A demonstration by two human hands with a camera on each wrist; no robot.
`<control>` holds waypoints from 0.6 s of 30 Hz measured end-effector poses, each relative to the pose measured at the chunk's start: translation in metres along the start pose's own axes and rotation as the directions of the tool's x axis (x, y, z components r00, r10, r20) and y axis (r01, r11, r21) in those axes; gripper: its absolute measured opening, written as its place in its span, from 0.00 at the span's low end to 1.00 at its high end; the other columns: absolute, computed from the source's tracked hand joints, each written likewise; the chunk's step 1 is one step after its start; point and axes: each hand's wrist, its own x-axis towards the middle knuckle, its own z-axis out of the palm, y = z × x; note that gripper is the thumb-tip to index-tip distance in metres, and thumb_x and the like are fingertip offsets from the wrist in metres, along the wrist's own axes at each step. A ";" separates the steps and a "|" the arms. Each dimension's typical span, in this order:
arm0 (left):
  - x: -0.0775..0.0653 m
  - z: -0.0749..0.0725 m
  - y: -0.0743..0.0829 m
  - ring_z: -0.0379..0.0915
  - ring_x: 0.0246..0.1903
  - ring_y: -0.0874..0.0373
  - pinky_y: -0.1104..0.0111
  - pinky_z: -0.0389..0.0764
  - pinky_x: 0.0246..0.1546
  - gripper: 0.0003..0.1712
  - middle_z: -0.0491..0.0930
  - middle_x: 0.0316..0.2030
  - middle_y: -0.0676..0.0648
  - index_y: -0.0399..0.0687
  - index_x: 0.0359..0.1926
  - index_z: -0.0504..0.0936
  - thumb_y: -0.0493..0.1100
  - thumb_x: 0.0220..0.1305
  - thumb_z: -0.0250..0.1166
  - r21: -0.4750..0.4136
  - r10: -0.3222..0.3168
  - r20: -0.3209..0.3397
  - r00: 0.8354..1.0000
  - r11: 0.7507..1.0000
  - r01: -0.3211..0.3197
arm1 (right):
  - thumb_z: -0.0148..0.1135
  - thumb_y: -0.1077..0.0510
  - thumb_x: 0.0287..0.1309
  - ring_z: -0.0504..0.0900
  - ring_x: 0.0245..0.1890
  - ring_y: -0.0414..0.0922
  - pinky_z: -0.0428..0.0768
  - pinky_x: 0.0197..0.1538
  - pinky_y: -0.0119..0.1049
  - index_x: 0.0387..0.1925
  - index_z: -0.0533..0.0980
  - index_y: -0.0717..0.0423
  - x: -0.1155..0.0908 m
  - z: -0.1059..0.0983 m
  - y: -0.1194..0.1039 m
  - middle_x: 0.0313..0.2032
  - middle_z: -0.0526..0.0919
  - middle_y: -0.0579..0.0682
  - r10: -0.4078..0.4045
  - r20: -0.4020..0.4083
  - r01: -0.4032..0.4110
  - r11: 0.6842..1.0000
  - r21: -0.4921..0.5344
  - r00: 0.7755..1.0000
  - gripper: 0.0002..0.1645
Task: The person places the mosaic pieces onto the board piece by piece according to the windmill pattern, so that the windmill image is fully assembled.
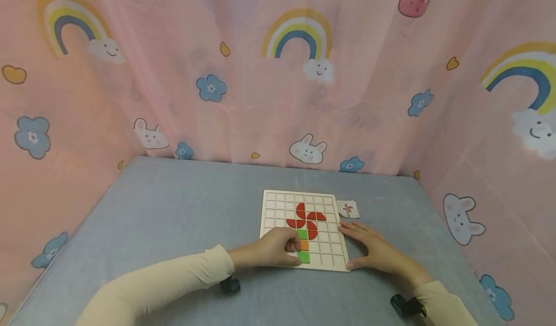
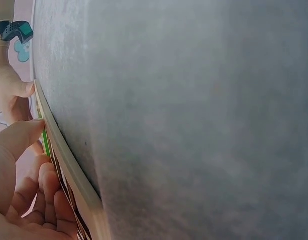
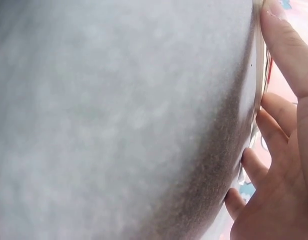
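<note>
A wooden grid board [image 1: 326, 246] lies flat on the table. Four-blade red shape pieces [image 1: 316, 216] form a pinwheel on it. Below them run a green square tile [image 1: 301, 234], an orange tile [image 1: 305, 245] and a lower green tile [image 1: 304, 257]. My left hand [image 1: 278, 247] is over the board's lower left, its thumb and curled index finger at two sides of the lower green tile [image 2: 45, 142]. Along the board's right side rests my right hand [image 1: 375, 251], fingers extended, thumb at the near corner. In the right wrist view its fingers [image 3: 275, 127] touch the board's edge.
A small pattern card [image 1: 348, 209] with a red pinwheel lies beside the board's upper right. Grey cloth covers the table [image 1: 195, 200]. Pink printed curtains [image 1: 243, 118] stand along its back and sides.
</note>
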 end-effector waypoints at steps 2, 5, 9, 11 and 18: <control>0.000 0.000 -0.001 0.68 0.30 0.72 0.79 0.75 0.35 0.12 0.78 0.29 0.55 0.44 0.37 0.85 0.37 0.56 0.81 -0.003 -0.006 0.003 1.000 1.000 0.006 | 0.82 0.34 0.47 0.56 0.78 0.71 0.54 0.69 0.80 0.78 0.68 0.53 0.000 0.000 -0.001 0.79 0.63 0.63 0.002 0.004 -0.002 1.000 -0.005 1.000 0.61; 0.000 0.001 -0.001 0.68 0.30 0.72 0.79 0.74 0.35 0.12 0.77 0.28 0.57 0.45 0.37 0.85 0.37 0.56 0.81 -0.004 -0.013 0.005 1.000 1.000 0.013 | 0.82 0.35 0.47 0.56 0.78 0.71 0.54 0.69 0.80 0.78 0.68 0.53 0.000 0.000 -0.001 0.79 0.63 0.62 -0.001 0.000 0.001 1.000 0.001 1.000 0.61; 0.000 0.001 -0.001 0.68 0.30 0.72 0.79 0.75 0.35 0.12 0.77 0.28 0.57 0.44 0.36 0.85 0.36 0.55 0.81 -0.003 -0.001 0.000 1.000 1.000 0.001 | 0.83 0.36 0.47 0.57 0.77 0.72 0.55 0.68 0.80 0.77 0.69 0.54 -0.001 0.000 -0.001 0.78 0.65 0.62 -0.014 -0.016 0.014 1.000 0.003 1.000 0.60; -0.001 0.001 -0.001 0.68 0.30 0.73 0.79 0.75 0.35 0.12 0.78 0.28 0.56 0.44 0.36 0.85 0.36 0.55 0.81 -0.001 0.010 -0.004 1.000 1.000 -0.010 | 0.83 0.36 0.47 0.57 0.77 0.72 0.55 0.68 0.80 0.77 0.69 0.54 -0.001 0.000 0.000 0.78 0.65 0.63 -0.020 -0.024 0.020 1.000 0.001 1.000 0.60; -0.002 -0.001 0.000 0.69 0.31 0.73 0.79 0.76 0.36 0.12 0.78 0.29 0.56 0.43 0.37 0.85 0.37 0.56 0.81 0.004 0.021 -0.009 1.000 1.000 -0.021 | 0.83 0.36 0.46 0.56 0.77 0.72 0.54 0.68 0.81 0.77 0.69 0.54 0.000 0.000 0.000 0.78 0.65 0.63 -0.013 -0.014 0.013 1.000 0.002 1.000 0.61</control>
